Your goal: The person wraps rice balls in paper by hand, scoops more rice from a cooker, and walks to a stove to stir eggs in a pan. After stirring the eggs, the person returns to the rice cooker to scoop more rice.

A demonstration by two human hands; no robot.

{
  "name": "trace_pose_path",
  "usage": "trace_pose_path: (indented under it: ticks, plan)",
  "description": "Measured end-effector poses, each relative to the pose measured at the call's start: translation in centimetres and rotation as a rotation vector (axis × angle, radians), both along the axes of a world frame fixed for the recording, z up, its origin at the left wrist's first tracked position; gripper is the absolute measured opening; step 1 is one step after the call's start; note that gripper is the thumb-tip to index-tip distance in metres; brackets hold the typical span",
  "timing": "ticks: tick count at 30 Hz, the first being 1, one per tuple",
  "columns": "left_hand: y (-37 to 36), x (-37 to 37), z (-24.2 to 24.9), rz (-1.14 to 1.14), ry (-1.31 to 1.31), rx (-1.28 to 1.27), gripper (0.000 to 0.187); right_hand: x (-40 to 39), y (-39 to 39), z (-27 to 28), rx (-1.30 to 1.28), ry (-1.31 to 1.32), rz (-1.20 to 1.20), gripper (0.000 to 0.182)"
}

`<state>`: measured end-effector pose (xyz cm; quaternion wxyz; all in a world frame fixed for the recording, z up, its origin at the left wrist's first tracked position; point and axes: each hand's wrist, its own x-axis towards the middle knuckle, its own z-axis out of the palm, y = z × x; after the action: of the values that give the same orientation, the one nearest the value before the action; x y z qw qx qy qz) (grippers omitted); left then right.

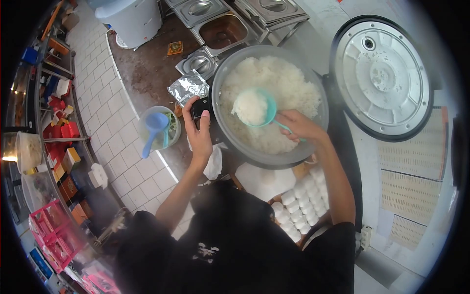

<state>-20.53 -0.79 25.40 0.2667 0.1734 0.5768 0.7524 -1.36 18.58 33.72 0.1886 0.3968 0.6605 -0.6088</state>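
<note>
My right hand [301,126] is closed around the handle of a teal ladle [271,109]. A rounded heap of white rice fills the ladle's bowl, over the cooked rice [296,85] in a large grey rice cooker pot [320,93]. At the pot's left side, my left hand [199,136] has thumb and fingers apart, right by the cooker's black latch [201,108]. Its fingertips come close to a foil-covered packet [188,87]. Left of this hand stands a tub [177,128] with a blue ladle [156,122] and chopped greens in it.
The cooker's round lid [382,103] stands raised at the right. Lidded steel containers [199,11] and an open pan of brown sauce [223,34] lie beyond the pot. Rows of white rounded items [298,203] sit near my right forearm. A white bucket [132,22] is at the far left.
</note>
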Motion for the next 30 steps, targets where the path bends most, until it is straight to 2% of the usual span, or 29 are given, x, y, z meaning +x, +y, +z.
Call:
trace_pose_path:
  ticks: [2,4,5,7,8,10,11,13,14,16,17,18,19,20,22,23,24,26,27,29,30]
  plan:
    - [0.1,0.0,-0.1,0.047,0.035,0.021,0.037,-0.2,0.6,-1.4,0.069,0.046,0.028,0.035]
    - [0.1,0.3,0.1,0.049,0.050,0.002,0.037,-1.4,0.2,-3.1,0.340,0.198,0.283,0.033]
    - [0.2,0.3,0.2,0.056,0.066,-0.013,0.036,-1.9,0.4,-3.7,0.342,0.201,0.263,0.033]
    - [0.4,0.3,0.0,0.055,0.105,-0.002,0.036,-2.7,0.4,-4.6,0.574,0.209,0.446,0.030]
    - [0.4,0.3,-0.2,0.074,0.134,0.006,0.036,-2.7,-0.2,-4.7,0.574,0.210,0.422,0.030]
    - [0.3,0.3,-0.4,0.037,0.130,-0.013,0.036,-2.6,-1.3,-4.3,0.859,0.162,0.437,0.023]
    - [0.3,0.3,-0.5,0.046,0.117,-0.003,0.036,-2.4,-1.8,-4.4,0.861,0.160,0.407,0.023]
    - [0.4,-0.2,-0.7,0.037,0.144,-0.015,0.038,-1.8,-3.1,-4.3,1.398,0.546,0.271,0.015]
    - [0.2,0.0,-0.7,0.005,0.160,-0.022,0.038,-0.7,-3.5,-3.9,1.399,0.537,0.232,0.015]
    - [-0.4,1.5,1.7,0.178,0.324,-0.114,0.035,2.7,-4.4,-1.5,1.420,0.782,-0.232,0.009]
    - [-1.3,1.5,1.8,0.279,0.591,-0.166,0.034,5.4,-6.2,-0.5,1.430,0.670,-0.479,0.008]
    - [-2.2,2.7,3.6,0.330,0.707,-0.179,0.031,8.4,-7.9,0.2,1.432,0.551,-0.722,0.010]
    - [-2.7,3.4,3.8,0.357,0.839,0.002,0.029,11.8,-8.7,-2.5,1.378,0.464,-0.951,0.012]
    - [-3.7,3.6,3.1,0.299,1.026,0.187,0.030,15.4,-9.3,-7.3,1.319,0.388,-1.173,0.014]
    - [-5.9,5.9,4.3,-0.349,1.036,0.194,0.037,22.8,-11.7,-17.8,1.167,0.181,-1.246,0.014]
    - [-4.7,8.3,5.6,-0.686,1.090,0.510,0.039,26.3,-13.7,-26.4,1.254,0.014,-1.156,0.015]
    - [-4.5,10.8,5.8,-0.985,0.916,0.375,0.034,28.2,-15.1,-32.6,1.335,-0.150,-1.060,0.018]
    - [-2.8,15.4,4.3,-1.305,0.931,0.324,0.025,27.2,-18.2,-34.6,1.254,-0.385,-0.953,0.012]
    - [-1.9,17.2,3.1,-1.470,0.988,0.315,0.023,27.0,-18.7,-35.1,1.249,-0.391,-0.994,0.012]
    - [-0.7,19.8,0.7,-1.606,1.076,0.313,0.021,26.5,-19.8,-36.1,1.309,-0.403,-0.923,0.008]
    - [-0.2,20.9,-0.1,-1.706,1.144,0.297,0.019,26.2,-19.9,-36.4,1.295,-0.413,-0.964,0.008]
